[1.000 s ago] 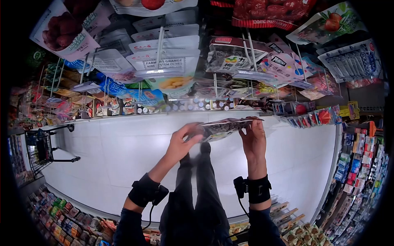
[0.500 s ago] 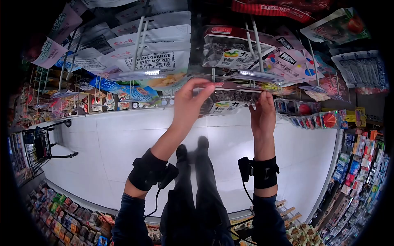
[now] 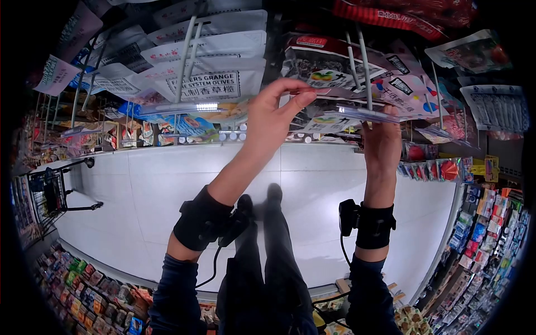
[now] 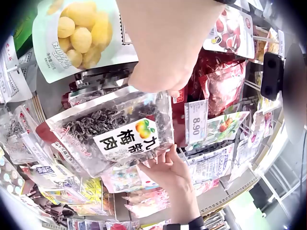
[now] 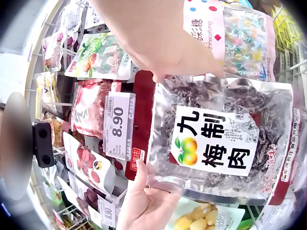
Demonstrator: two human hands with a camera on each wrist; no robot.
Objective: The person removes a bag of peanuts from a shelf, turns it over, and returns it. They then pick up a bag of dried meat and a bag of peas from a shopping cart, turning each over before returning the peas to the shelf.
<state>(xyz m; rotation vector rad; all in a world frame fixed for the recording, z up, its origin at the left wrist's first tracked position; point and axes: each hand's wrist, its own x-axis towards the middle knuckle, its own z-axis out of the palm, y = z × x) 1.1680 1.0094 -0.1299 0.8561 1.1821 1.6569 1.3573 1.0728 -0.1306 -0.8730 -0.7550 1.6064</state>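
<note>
gripping one bag (image 5: 216, 139) of dark dried fruit btwn both hands, up at the rack. l hand (image 3: 273, 117) pinches its top l corner, thumb by the red header; r hand (image 3: 383, 142) grasps the top r corner, some fingers hidden.

vs 0.5 s ago: bag's gone up & a bit to the right, from below the clear tag holder (image 3: 360, 111) to partly behind it in head view. l hand has risen & shifted right; r hand also up & right, now overlapped by the holder's r end. both grips unchanged. label, w/ its fruit pic, still faces out, but holder now cuts across it in head view.

bag sits just under the hanging bags (image 3: 312, 70) of same kind, near their hook (image 3: 365, 70). can't tell if it touches the hook. price tag (image 5: 118, 124) reading 8.90 hangs next to the header. olive bags (image 3: 218, 84) hang to the left, pink candy bag (image 5: 247, 43) on r hand's side. cart (image 3: 53, 190) at far left, about same spot.
</note>
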